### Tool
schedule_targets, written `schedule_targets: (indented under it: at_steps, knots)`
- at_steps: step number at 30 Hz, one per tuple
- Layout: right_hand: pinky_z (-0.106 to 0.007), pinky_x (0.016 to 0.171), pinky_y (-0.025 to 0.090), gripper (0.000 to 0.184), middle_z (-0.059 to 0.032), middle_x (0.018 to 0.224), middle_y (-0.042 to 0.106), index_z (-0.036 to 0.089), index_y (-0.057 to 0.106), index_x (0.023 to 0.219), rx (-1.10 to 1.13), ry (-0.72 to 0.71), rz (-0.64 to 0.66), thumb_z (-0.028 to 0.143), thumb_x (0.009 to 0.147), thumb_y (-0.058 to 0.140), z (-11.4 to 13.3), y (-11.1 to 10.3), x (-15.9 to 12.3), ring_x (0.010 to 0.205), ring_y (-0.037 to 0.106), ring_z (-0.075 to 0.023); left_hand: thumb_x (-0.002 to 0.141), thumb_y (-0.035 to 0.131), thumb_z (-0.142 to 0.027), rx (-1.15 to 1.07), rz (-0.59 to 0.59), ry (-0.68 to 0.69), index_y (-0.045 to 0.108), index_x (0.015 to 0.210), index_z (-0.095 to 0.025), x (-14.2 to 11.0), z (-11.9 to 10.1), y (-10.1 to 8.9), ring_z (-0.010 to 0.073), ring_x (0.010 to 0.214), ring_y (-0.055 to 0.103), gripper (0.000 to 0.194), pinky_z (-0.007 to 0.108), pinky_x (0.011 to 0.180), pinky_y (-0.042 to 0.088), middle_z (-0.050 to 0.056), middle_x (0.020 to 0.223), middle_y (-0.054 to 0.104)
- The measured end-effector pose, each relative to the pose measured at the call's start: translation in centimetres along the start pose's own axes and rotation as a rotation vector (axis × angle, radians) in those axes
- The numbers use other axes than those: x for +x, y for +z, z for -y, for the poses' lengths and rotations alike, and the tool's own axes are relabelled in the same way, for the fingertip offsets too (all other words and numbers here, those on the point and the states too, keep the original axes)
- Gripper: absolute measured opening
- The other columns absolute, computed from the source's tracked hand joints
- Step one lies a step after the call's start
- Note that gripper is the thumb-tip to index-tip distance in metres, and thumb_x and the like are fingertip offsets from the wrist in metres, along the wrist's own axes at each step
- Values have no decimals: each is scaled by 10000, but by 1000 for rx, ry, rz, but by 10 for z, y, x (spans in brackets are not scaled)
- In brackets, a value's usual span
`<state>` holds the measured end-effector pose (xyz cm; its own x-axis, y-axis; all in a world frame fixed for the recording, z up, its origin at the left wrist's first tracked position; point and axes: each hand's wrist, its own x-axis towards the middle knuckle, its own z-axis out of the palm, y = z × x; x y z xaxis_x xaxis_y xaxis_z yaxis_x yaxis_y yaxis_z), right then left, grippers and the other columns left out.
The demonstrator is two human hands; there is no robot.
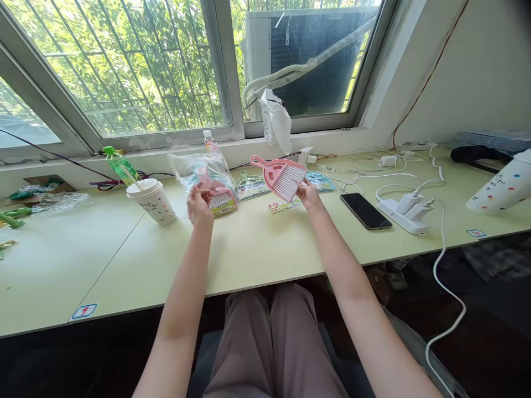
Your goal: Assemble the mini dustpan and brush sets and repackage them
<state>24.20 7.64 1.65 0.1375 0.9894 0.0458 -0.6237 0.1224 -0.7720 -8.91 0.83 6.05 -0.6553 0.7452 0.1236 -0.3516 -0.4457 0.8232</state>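
Both bare forearms reach fwd from the bottom edge, roughly parallel, elbows out of view, converging slightly toward the middle. Left hand [199,204]: raised, back of hand toward cam, fingers curled shut in a pinch grip, wrist straight. Right hand [309,194]: held a bit further fwd and higher, fingers and thumb closed in a grip, wrist bent slightly inward. Hands well apart. Lap in grey-pink trousers [269,342] below, btw the arms.

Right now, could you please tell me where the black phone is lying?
In the head view the black phone lies flat on the pale green table, right of centre, between the right hand and the white power strip.
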Motion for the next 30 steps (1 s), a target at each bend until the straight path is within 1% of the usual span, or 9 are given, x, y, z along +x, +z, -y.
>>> schedule_targets:
  at_steps: [3,5,7,11,17,22,26,28,30]
  knots:
    - [-196,645,598,255,26,790,719,200,614,961,-4,9,-7,1,802,590,0,1,0,659,682,-94,1018,464,-247,-170,-56,-145,667,979,-173,4,2,-5,32,613,633,220,102,565,461,-4,740,694]
    - [-200,639,602,254,22,781,719,196,606,952,-10,16,-17,-4,797,587,0,1,-1,656,685,-99,1027,442,-234,-205,-34,-258,663,987,-171,5,6,-8,35,616,641,234,99,551,471,7,775,718]
    - [-205,626,603,258,20,770,718,194,601,953,-23,23,-30,-8,792,584,0,2,-1,640,684,-102,1035,424,-248,-192,-8,-332,665,1019,-180,4,9,-10,41,594,638,251,107,533,478,8,779,728]
    - [-205,608,600,271,26,753,716,195,605,971,-58,35,-40,-6,789,585,0,2,-1,617,681,-102,1033,417,-254,-162,29,-388,671,1037,-185,2,8,-11,48,561,635,264,118,514,482,8,764,730]
    - [-205,625,603,278,38,766,722,209,604,984,-99,59,-43,9,791,590,-3,-1,1,615,682,-95,989,449,-164,-132,62,-506,686,991,-131,-4,0,-3,52,456,571,240,133,457,443,-15,604,660]
    - [-207,607,602,281,23,777,729,201,603,1000,-117,56,-30,15,789,599,-3,-1,1,613,687,-102,1003,426,-198,-124,139,-531,687,997,-133,-10,-1,1,58,483,598,269,149,484,468,-6,655,698]
    - [-205,594,603,298,32,768,726,204,601,998,-140,54,-24,13,770,618,-4,1,0,604,684,-99,1002,423,-201,-89,171,-555,688,1067,-131,-10,2,-1,62,490,605,282,148,490,469,-1,667,713]
    - [-202,586,602,303,39,757,720,208,595,989,-155,59,-25,15,757,633,-5,2,0,592,677,-96,1014,397,-255,-84,211,-576,696,1077,-118,-8,4,-3,73,498,610,335,156,490,477,22,675,720]
    - [-202,580,600,301,40,756,718,210,593,979,-163,60,-19,21,751,645,-6,2,0,591,676,-97,1031,350,-365,-94,260,-569,713,1041,-110,-6,7,-4,83,516,621,444,165,500,493,57,711,734]
